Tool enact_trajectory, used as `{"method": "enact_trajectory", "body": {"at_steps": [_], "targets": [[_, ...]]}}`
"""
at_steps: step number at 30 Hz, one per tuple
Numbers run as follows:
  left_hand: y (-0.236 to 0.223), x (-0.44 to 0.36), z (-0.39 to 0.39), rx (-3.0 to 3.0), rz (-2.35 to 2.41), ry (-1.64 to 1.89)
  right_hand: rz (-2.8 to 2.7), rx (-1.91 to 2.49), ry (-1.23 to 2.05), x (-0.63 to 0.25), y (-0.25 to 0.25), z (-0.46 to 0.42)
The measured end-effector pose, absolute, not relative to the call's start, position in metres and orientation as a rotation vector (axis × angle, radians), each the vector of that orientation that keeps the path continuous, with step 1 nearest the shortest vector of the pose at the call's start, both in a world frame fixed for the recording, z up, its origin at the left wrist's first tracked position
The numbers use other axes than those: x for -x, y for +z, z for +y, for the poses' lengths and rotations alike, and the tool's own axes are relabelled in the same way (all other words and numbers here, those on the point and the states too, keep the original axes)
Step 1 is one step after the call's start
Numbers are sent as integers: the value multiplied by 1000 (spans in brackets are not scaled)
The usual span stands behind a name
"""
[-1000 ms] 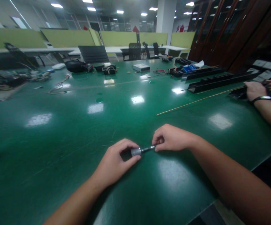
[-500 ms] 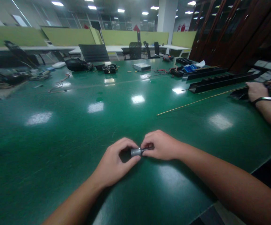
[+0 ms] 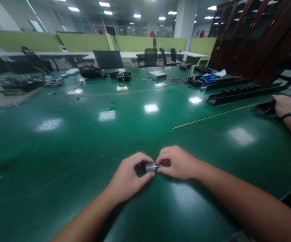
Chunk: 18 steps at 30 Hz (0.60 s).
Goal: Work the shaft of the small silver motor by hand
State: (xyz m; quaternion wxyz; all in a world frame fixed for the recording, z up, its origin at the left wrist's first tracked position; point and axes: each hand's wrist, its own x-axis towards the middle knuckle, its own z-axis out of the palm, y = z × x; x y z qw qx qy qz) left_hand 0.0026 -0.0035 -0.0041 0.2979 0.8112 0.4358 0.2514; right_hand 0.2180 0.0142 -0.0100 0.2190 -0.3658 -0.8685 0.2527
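A small silver-grey metal cylinder (image 3: 150, 167) lies just above the green tabletop (image 3: 85, 144), pinched between the thumb and fingers of my left hand (image 3: 130, 174). From its right end a thin dark stem (image 3: 159, 165) sticks out. My right hand (image 3: 177, 162) has its thumb and fingertips closed on this stem, partly covering it. The two hands nearly touch at their fingertips. Whether cylinder and stem are one piece, I cannot tell.
To the right, a co-worker's hand (image 3: 285, 106) is at a black channel piece (image 3: 264, 107). A thin yellowish rod (image 3: 210, 116) lies on the table, with long black channels (image 3: 246, 95) behind it. Farther back are a grey box (image 3: 157, 74) and a loose cable (image 3: 71, 94).
The whole view has shifted slightly, so everything sits a little farther right and lower. Both hands keep their hold on the cylinder and stem. More of the stem shows between the fingers.
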Motion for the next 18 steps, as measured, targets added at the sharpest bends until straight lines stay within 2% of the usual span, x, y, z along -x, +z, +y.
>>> {"method": "enact_trajectory", "body": {"at_steps": [18], "targets": [[-10,0,-4,-2159,1155,684,-2357,1004,729,-218,-13,15]]}}
